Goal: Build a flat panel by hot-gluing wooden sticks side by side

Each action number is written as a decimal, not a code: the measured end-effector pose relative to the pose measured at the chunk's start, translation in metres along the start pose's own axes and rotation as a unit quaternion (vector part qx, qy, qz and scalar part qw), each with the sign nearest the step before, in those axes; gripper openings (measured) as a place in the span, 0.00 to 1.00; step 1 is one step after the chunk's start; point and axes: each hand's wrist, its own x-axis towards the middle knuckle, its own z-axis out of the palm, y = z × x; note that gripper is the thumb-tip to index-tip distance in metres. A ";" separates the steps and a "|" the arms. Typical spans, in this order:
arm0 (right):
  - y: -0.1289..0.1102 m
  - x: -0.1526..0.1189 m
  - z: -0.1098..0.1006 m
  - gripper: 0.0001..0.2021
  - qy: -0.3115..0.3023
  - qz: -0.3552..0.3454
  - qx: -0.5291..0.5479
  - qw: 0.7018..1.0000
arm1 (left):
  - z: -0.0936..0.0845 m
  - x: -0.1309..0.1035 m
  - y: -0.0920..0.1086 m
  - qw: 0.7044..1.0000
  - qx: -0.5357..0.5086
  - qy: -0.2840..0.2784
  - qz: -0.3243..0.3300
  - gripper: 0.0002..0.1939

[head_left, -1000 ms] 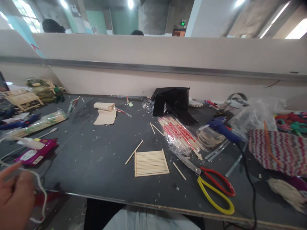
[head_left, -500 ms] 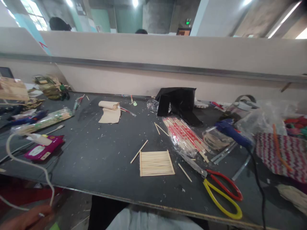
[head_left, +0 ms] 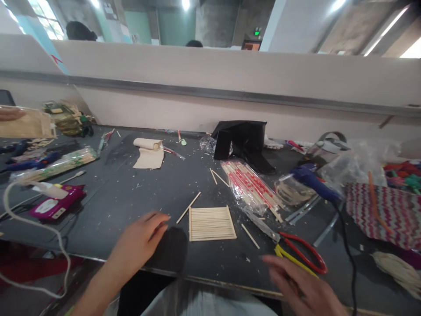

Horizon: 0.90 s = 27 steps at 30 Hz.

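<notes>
A small rectangular panel of wooden sticks (head_left: 213, 224), framed by a stick at either end, lies flat on the dark table. My left hand (head_left: 143, 239) hovers to its left with nothing in it, thumb and fingers apart. Beside the panel a loose stick (head_left: 189, 207) lies slanted. To the right, my right hand (head_left: 297, 281), slightly blurred, is over the near edge, fingers stretched and holding nothing. It partly covers the yellow handle of the scissors (head_left: 301, 251), whose blades point toward the panel. Another short stick (head_left: 250, 236) lies between panel and scissors.
A bag of wooden sticks (head_left: 251, 186) lies behind the scissors, with a blue glue gun (head_left: 315, 182) and its black cord on the right. A cloth roll (head_left: 148, 153), black folded sheet (head_left: 243, 140) and purple power strip (head_left: 57, 204) lie around. Another person's hand (head_left: 11, 114) is far left.
Both my hands have come over the table; the left one was at the lower left by the white cord. Another person's hand has appeared on a wooden piece at far left.
</notes>
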 end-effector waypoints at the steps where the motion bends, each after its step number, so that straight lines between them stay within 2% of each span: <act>1: 0.001 0.014 0.005 0.14 -0.010 -0.017 -0.014 1.000 | 0.008 0.012 0.004 1.000 0.016 -0.010 0.012 0.15; 2: 0.001 0.027 0.010 0.15 0.016 -0.030 -0.033 0.999 | 0.016 0.020 0.008 0.999 0.031 -0.023 0.022 0.14; 5: -0.003 0.059 0.030 0.15 0.022 -0.036 -0.064 0.997 | 0.037 0.031 0.014 0.998 0.046 -0.023 0.025 0.15; 11: -0.018 0.086 0.059 0.14 -0.025 -0.026 -0.121 0.992 | 0.061 0.027 0.023 0.999 0.035 0.006 -0.013 0.16; 16: -0.028 0.101 0.065 0.12 -0.057 0.003 -0.165 0.985 | 0.067 0.035 0.032 0.996 0.074 0.021 -0.048 0.15; 20: -0.033 0.104 0.067 0.11 -0.053 0.024 -0.192 0.980 | 0.069 0.036 0.036 0.993 0.094 0.025 -0.073 0.14; 27: -0.035 0.100 0.068 0.09 -0.080 0.015 -0.219 0.972 | 0.068 0.038 0.046 0.986 0.120 -0.015 -0.112 0.14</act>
